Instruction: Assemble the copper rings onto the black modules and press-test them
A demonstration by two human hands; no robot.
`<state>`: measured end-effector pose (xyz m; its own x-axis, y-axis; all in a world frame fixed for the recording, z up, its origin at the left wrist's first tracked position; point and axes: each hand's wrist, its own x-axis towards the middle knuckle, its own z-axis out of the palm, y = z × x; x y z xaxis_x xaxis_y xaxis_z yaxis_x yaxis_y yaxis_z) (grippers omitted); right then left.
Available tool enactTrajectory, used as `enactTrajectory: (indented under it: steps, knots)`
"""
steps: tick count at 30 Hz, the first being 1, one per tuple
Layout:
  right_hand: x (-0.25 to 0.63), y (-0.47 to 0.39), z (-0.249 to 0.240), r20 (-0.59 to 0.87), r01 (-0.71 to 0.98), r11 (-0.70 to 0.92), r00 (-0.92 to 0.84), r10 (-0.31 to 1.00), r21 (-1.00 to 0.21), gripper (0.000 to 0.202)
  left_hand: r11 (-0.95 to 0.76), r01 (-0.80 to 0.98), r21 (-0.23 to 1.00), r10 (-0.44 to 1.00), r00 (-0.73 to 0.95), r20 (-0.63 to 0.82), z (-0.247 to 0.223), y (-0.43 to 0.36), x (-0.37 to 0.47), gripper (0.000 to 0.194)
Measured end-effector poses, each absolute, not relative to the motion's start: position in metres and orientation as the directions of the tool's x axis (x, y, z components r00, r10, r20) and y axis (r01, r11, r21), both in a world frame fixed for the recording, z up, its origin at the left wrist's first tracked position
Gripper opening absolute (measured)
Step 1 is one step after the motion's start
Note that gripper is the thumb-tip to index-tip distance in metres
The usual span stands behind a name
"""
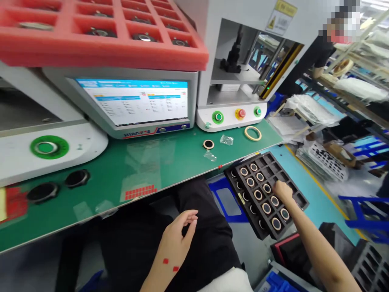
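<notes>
My left hand (179, 233) hangs over my lap, fingers loosely bent and the thumb a little apart, with nothing in it. Two small red stickers (170, 265) are on its wrist. To the right, my right hand (283, 191) reaches into a black compartment tray (275, 159), its fingers bent together and the tips hidden, so I cannot see what they hold. Several round, gold-rimmed watch-like parts (266, 208) sit in the tray's compartments, beside and in front of that hand. A second tray (259, 231) with similar parts lies underneath.
On the green bench (170, 162) lie a gold-rimmed disc (208, 144), a tape roll (253, 134), clear plastic bits (226, 140), red stickers (141, 192) and dark round parts (43, 192). A screen (133, 101), a press machine (232, 115) and a red foam tray (121, 54) stand behind. Another person (313, 61) is at right.
</notes>
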<state>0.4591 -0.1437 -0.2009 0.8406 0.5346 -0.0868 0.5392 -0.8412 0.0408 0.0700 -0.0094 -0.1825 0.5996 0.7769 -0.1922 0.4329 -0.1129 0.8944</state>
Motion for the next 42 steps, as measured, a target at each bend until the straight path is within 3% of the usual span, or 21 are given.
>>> enactTrajectory:
  steps: [4, 7, 14, 18, 22, 25, 27, 29, 30, 32, 34, 36, 39, 42]
  knots:
    - [0.409, -0.046, -0.170, 0.062, 0.722, -0.680, 0.690, 0.721, -0.129, 0.026, -0.128, 0.424, 0.897, 0.759, 0.624, -0.187, -0.175, -0.011, 0.069, 0.026]
    - [0.367, 0.029, -0.153, 0.099, 0.825, -0.508, 0.543, 0.834, -0.247, 0.035, -0.125, 0.404, 0.906, 0.787, 0.597, -0.157, -0.168, -0.016, 0.066, 0.025]
    - [0.332, 0.110, -0.138, 0.040, 0.765, -0.376, 0.463, 0.885, -0.523, 0.030, -0.010, 0.395, 0.919, 0.886, 0.429, -0.175, -0.169, -0.022, 0.040, 0.024]
    - [0.321, 0.096, -0.122, 0.077, 0.626, -0.168, 0.344, 0.936, -0.761, 0.038, 0.098, 0.317, 0.944, 0.874, 0.427, -0.233, -0.162, -0.018, 0.037, 0.023]
    - [0.272, 0.045, -0.102, 0.194, 0.349, 0.150, 0.096, 0.976, -0.925, 0.060, 0.328, 0.011, 0.945, 0.789, 0.546, -0.281, -0.138, -0.012, 0.049, 0.032]
    - [0.228, 0.003, -0.097, 0.280, 0.086, 0.282, -0.034, 0.959, -0.956, 0.060, 0.500, -0.362, 0.787, 0.739, 0.652, -0.170, -0.116, -0.010, 0.057, 0.044]
    - [0.207, -0.018, -0.099, 0.302, -0.105, 0.295, -0.061, 0.951, -0.950, 0.049, 0.598, -0.534, 0.598, 0.738, 0.658, -0.150, -0.105, -0.010, 0.058, 0.038]
    - [0.196, -0.031, -0.102, 0.322, -0.163, 0.307, -0.072, 0.944, -0.938, 0.050, 0.616, -0.606, 0.502, 0.764, 0.616, -0.193, -0.099, -0.014, 0.056, 0.028]
    - [0.192, -0.036, -0.102, 0.344, -0.141, 0.330, -0.089, 0.935, -0.933, 0.058, 0.591, -0.612, 0.526, 0.789, 0.574, -0.219, -0.098, -0.017, 0.054, 0.025]
    - [0.189, -0.041, -0.101, 0.401, -0.102, 0.390, -0.138, 0.905, -0.915, 0.065, 0.452, -0.569, 0.687, 0.873, 0.440, -0.210, -0.097, -0.025, 0.048, 0.020]
    - [0.188, -0.045, -0.096, 0.420, -0.114, 0.406, -0.152, 0.895, -0.907, 0.055, 0.225, -0.449, 0.865, 0.956, 0.271, -0.109, -0.097, -0.032, 0.042, 0.012]
    - [0.187, -0.047, -0.092, 0.390, -0.159, 0.370, -0.116, 0.914, -0.915, 0.037, -0.024, -0.294, 0.956, 0.985, 0.154, 0.072, -0.095, -0.037, 0.037, 0.006]
    - [0.188, -0.047, -0.090, 0.349, -0.257, 0.313, -0.107, 0.931, -0.914, 0.028, -0.304, -0.142, 0.942, 0.938, 0.129, 0.322, -0.091, -0.040, 0.033, 0.020]
    - [0.192, -0.044, -0.094, 0.343, -0.353, 0.267, -0.175, 0.923, -0.897, 0.026, -0.447, -0.113, 0.888, 0.873, 0.164, 0.460, -0.088, -0.040, 0.032, 0.029]
